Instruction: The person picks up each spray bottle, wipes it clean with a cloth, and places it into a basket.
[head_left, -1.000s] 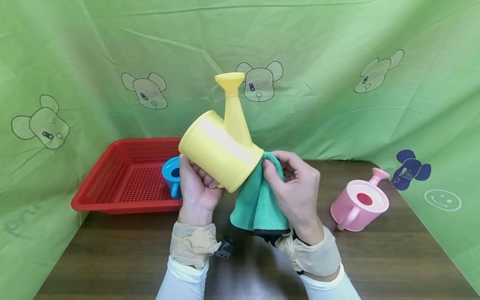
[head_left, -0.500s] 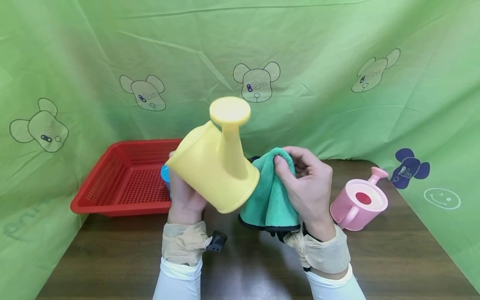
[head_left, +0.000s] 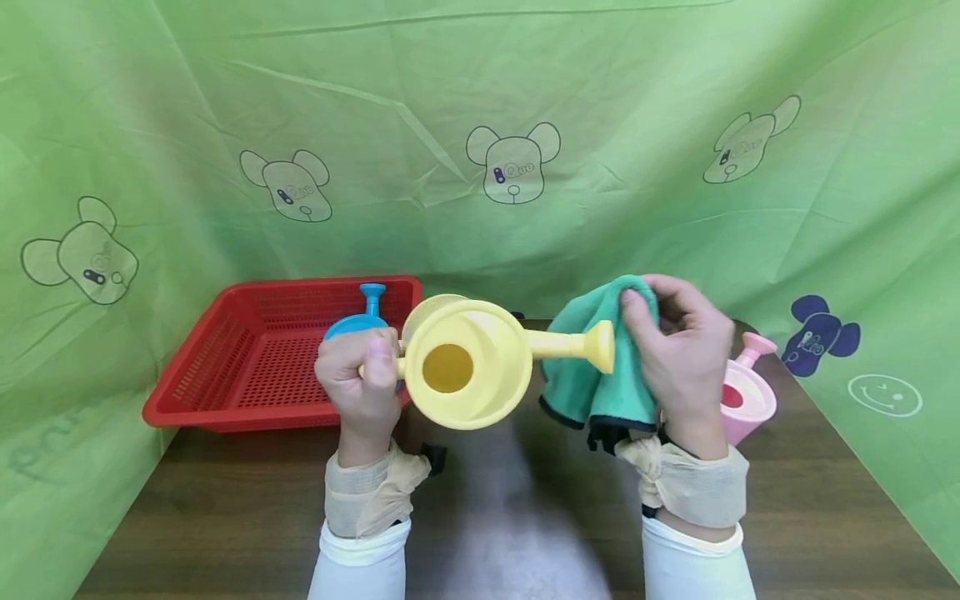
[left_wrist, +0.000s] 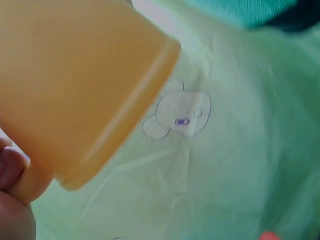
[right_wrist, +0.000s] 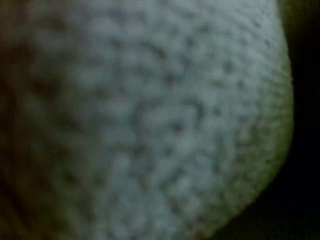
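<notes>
In the head view my left hand (head_left: 363, 383) grips the handle of a yellow watering can (head_left: 491, 387), held above the table. Its round top opening faces me and its spout points right. A paler yellow rounded shape shows behind its rim; I cannot tell what it is. The left wrist view shows the can's body (left_wrist: 85, 85) up close, with fingers (left_wrist: 11, 167) round the handle. My right hand (head_left: 686, 354) pinches a folded green cloth (head_left: 592, 387) with a dark edge, hanging behind the spout's tip. A blurred woven surface (right_wrist: 175, 120) fills most of the right wrist view.
A red perforated basket (head_left: 187, 396) stands on the wooden table (head_left: 225, 517) at the left. A blue watering can (head_left: 356, 323) is in its right part, partly covered by my left hand. To the right stands a pink watering can (head_left: 753, 400), partly behind my right hand. Green curtain surrounds the table.
The yellow watering can has turned from tilted, spout up, to top facing me and spout right. My left hand has moved from its body to its handle. My right hand and cloth have moved right.
</notes>
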